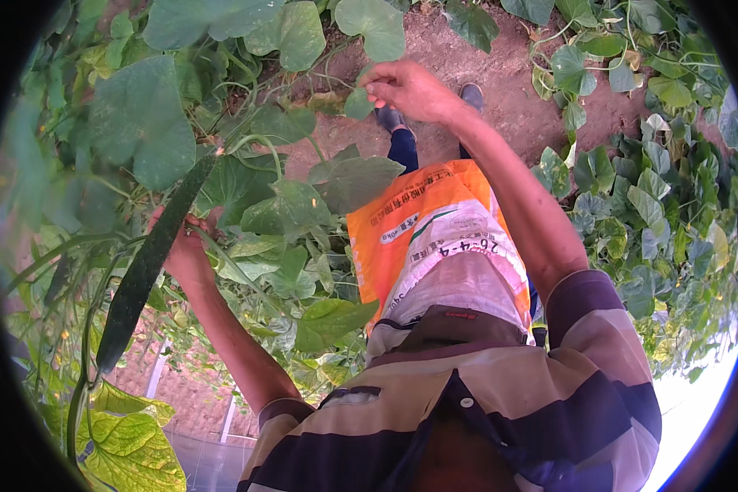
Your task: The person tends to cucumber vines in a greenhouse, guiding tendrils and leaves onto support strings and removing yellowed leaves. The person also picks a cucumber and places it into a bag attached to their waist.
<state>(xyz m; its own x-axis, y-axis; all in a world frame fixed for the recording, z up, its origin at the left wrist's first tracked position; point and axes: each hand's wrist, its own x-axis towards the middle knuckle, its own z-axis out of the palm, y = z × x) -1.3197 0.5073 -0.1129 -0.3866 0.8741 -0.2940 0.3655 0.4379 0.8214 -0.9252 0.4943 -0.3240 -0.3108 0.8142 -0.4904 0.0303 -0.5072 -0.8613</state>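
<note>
A long dark-green cucumber [157,258] hangs at a slant among the vines on the left, its upper end by a stem joint. My left hand [185,248] is behind its upper half, with fingers showing on both sides, closed around it; the cucumber hides part of the grip. Farther forward and right, my right hand [408,88] is raised with bent fingers drawn together beside a small leaf [358,104] and a thin vine. What lies between those fingertips, if anything, is too small to make out.
Broad cucumber leaves [143,119] and stems crowd the left side. Another leafy row [631,197] stands on the right, with a bare soil path [512,90] between. An orange and white printed sack [385,238] hangs at my front like an apron. Yellowed leaves [131,451] are at lower left.
</note>
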